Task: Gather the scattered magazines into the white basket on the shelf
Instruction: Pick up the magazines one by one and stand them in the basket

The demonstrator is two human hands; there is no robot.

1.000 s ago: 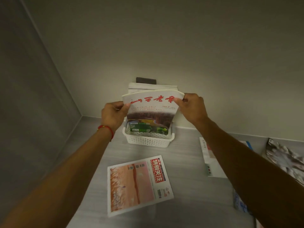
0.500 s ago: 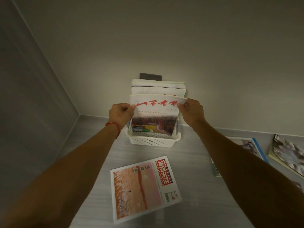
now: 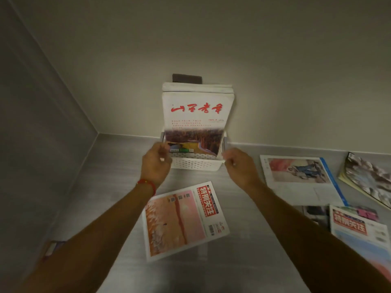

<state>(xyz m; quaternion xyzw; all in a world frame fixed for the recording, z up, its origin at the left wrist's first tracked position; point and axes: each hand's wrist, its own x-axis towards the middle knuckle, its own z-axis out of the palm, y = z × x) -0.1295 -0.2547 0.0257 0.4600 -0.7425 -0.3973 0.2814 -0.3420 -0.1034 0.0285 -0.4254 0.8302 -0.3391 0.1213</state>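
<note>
While the red-titled magazine (image 3: 195,121) stands upright in the white basket (image 3: 195,164), both hands hover loosely curled and empty at its front corners. The pink magazine (image 3: 184,220) lies flat just below, nearer the left hand (image 3: 155,163) than the right hand (image 3: 240,167), with its long axis pointing towards the basket.

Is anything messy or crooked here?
Yes. Several magazines lie scattered on the shelf: the pink magazine lies askew in front of the basket, and others overlap in a loose pile at the right.
</note>
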